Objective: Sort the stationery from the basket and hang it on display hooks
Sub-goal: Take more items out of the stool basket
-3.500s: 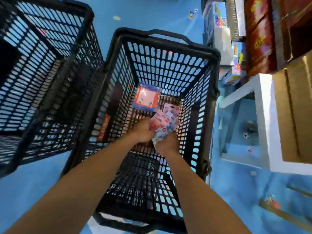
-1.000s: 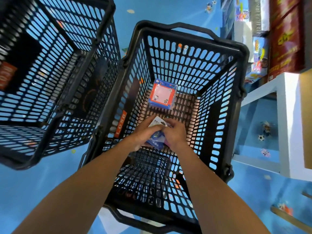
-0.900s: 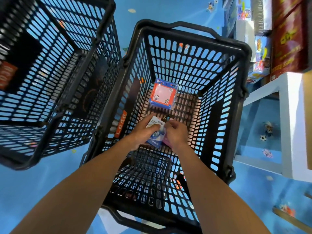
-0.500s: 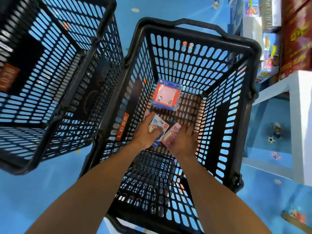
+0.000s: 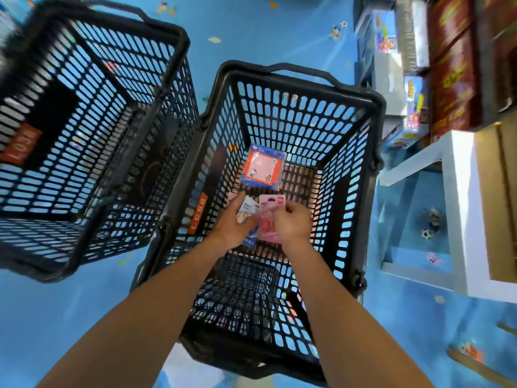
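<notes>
Both my hands reach into a black plastic basket [image 5: 372, 152] on the blue floor. My left hand [image 5: 230, 225] holds a white and blue packet [image 5: 247, 210], thumb on top of it. Beside it, my right hand [image 5: 292, 224] pinches a pink carded packet [image 5: 270, 204] by its upper part. The two packets lie side by side and touch. A red and blue pack with a pink cartoon note pad [image 5: 263, 170] lies further back on the basket's bottom, free of both hands.
A second black basket [image 5: 173, 65] stands tilted against the first on the left. A white shelf unit [image 5: 458, 219] with red boxes [image 5: 453, 65] and toy boxes [image 5: 414, 107] rises on the right. Blue patterned floor surrounds everything.
A stack of packets gripped between both hands was brought down low in the basket. My hands then drew apart, separating the pink packet on the right from the white and blue one on the left.
</notes>
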{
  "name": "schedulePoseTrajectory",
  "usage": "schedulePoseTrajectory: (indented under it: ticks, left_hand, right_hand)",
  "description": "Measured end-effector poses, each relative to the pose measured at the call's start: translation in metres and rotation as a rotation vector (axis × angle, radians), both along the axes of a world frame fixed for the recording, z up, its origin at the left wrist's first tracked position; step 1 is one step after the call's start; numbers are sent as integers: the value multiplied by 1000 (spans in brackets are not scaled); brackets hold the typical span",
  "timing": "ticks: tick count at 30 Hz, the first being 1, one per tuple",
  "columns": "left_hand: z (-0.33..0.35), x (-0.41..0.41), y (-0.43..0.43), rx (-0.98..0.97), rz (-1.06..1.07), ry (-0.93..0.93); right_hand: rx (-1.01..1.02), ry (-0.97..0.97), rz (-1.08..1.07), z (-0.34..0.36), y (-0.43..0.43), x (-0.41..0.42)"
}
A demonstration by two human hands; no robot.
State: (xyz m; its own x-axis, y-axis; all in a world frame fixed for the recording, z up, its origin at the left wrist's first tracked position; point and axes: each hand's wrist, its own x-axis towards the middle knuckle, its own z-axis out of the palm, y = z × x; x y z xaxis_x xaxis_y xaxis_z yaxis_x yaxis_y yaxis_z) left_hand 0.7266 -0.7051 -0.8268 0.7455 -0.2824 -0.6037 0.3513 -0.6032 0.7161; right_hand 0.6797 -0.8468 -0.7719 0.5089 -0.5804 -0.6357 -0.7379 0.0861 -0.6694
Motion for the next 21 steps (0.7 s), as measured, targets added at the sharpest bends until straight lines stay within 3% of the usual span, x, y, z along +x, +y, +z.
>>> schedulePoseTrajectory:
  ticks: [6,12,21]
  left_hand:
    - [66,-9,-9,-198,147,312]
    - [125,-20,8,-249,143,349]
    - [219,-72,38,-443,105,460]
  right_hand:
    - [145,-99,-69,51,0,-14]
    - [84,-174,-14,96,5,-36]
    - [11,-324,-191,176,69,-95]
